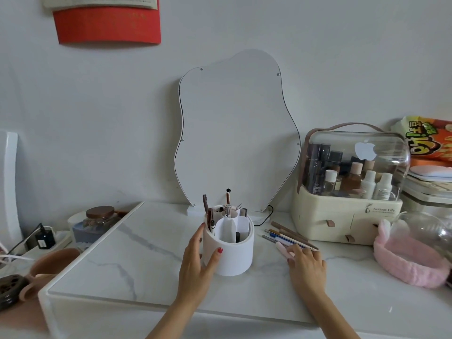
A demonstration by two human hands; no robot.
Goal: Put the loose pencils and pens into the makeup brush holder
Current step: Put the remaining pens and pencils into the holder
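Note:
A white round makeup brush holder [234,255] stands on the marble tabletop [137,260], with several brushes and pens upright in its compartments. My left hand [198,263] wraps around the holder's left side, thumb on its front. Several loose pencils and pens [288,234] lie in a fan to the right of the holder. My right hand [305,263] rests palm down at their near ends, fingertips touching a pink pen [281,248] and the pencil tips; whether it grips one is unclear.
A wavy white mirror [234,133] leans on the wall behind. A cream cosmetics box [347,209] with a clear lid stands at the right, a pink fluffy headband [411,260] in front of it. A jar [100,216] and power strip [46,238] sit left.

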